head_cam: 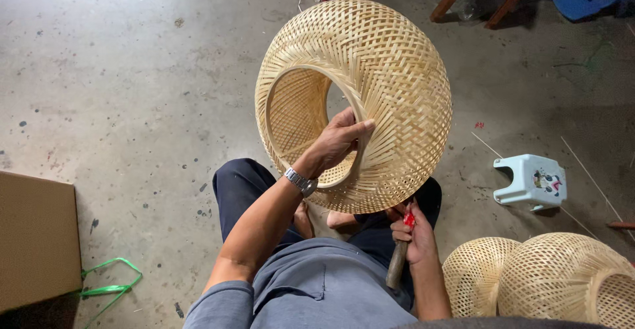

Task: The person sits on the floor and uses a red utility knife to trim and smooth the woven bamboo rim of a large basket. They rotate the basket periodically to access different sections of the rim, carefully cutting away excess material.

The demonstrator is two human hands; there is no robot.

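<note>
Shade: woven bamboo shade [370,97], doughnut-shaped, held tilted above the lap, weave closed all round as far as visible.
Left hand [340,140]: curled over the inner ring [301,81] — thumb outside, clamping it.
Right hand [410,233]: fisted around a wooden-handled tool [397,263], working end hidden.
Floor: two finished-looking shades [536,276] beside — small plastic stool [532,180] near.

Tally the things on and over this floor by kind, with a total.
Woven bamboo shades: 3 (held, floor)
Small plastic stool: 1
Cardboard box: 1
Green strap: 1
Wooden-handled tool: 1
Total: 7
</note>
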